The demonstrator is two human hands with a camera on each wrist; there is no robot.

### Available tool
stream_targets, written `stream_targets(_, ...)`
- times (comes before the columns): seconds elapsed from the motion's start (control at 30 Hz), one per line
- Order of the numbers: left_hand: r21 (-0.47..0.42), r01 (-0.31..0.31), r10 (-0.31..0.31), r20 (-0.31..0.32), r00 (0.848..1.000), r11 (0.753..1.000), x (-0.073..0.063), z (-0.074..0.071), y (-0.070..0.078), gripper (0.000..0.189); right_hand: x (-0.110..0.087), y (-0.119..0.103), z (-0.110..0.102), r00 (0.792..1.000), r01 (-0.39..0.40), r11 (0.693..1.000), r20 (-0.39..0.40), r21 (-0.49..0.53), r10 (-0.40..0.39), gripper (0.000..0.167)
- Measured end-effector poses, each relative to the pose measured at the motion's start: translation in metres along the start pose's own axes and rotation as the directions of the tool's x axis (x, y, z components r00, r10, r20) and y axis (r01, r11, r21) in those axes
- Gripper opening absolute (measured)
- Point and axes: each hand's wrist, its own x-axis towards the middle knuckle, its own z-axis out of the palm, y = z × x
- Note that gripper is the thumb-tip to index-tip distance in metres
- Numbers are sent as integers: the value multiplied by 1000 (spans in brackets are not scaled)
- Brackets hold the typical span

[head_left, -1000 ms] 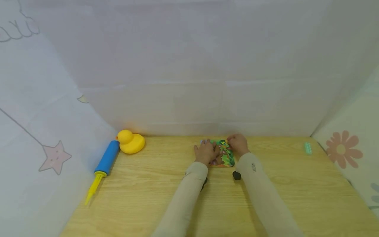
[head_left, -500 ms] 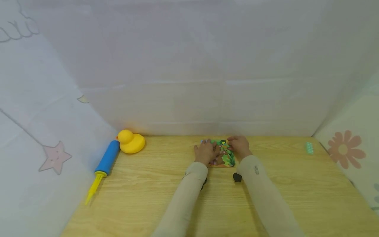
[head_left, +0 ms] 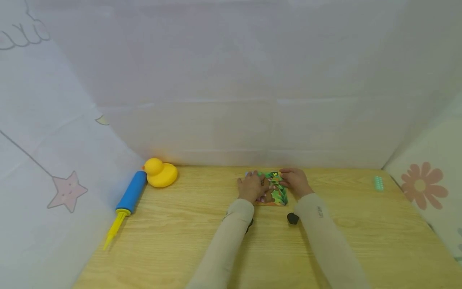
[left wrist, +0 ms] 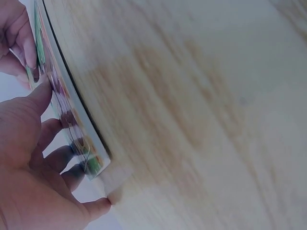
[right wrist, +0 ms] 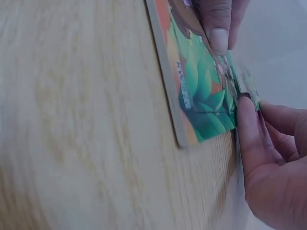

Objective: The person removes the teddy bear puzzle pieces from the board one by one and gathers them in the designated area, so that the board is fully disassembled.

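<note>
A flat jigsaw puzzle (head_left: 280, 197) with a green leafy picture and a brown figure lies near the back edge of the table. My left hand (head_left: 250, 188) rests across its left part, fingers spread and covering much of the picture. In the left wrist view, those fingertips (left wrist: 72, 146) press on the puzzle's surface, and one finger reaches past its corner to the table. At the puzzle's right far side is my right hand (head_left: 296, 182). In the right wrist view, its thumb and finger pinch a small green puzzle piece (right wrist: 251, 86) at the board's edge.
A yellow rubber duck (head_left: 163, 175) sits at the back left, beside a blue and yellow hand pump (head_left: 131, 194). Far right lies a small mint-green bumpy block (head_left: 378, 183). White printed cloth walls (head_left: 231, 128) border the wooden table (head_left: 173, 241).
My right hand has shifted slightly to the right and nearer, its fingers a little more extended. The left hand stays on the puzzle.
</note>
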Motion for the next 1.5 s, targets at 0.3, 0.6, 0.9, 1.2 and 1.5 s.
stream_targets(0.3, -6, 4, -4, -20, 1000, 1000, 2, 3, -2, 63, 0, 0, -21, 995, -39, 988, 93, 148, 25, 47)
stream_targets(0.6, -14, -22, 22, 9, 1000, 1000, 15, 12, -3, 65, -1, -2, -49, 994, -32, 979, 109, 200, 10, 51)
stream_targets(0.9, 32, -41, 43, -50, 998, 999, 8, 8, -2, 61, -4, 4, -78, 990, -60, 984, 135, 171, 37, 54)
stream_targets(1.2, 47, -42, 43, -37, 998, 998, 0, 4, -7, 61, -8, 17, -102, 989, -78, 977, 142, 196, 51, 55)
stream_targets(1.5, 24, -34, 35, -17, 999, 999, 1, 0, -2, 63, -9, 21, -137, 986, -111, 972, 142, 206, 82, 59)
